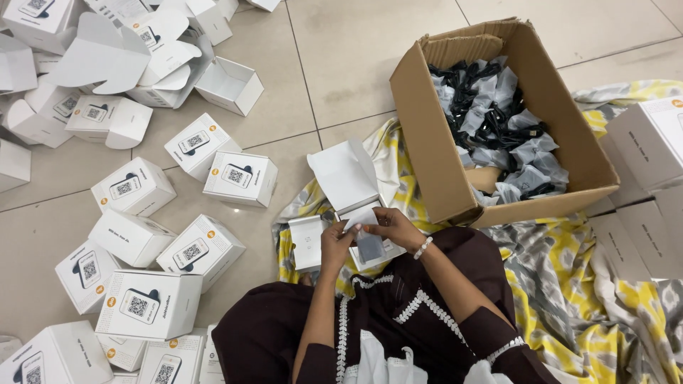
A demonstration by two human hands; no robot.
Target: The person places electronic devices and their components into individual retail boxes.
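In the head view, just below the middle of the frame, the left hand (334,244) and right hand (393,226) pinch a small clear pouch (369,244) with a dark item inside, over the open white box (353,206) on the lap. The pouch hangs between the fingertips, its white top edge in both hands. Held so lightly, it could slip, or snag on the raised flap.

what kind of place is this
Likely an informal packing spot on a tiled floor: many small white boxes, a cardboard carton of bagged black cables, and a patterned cloth for sitting.
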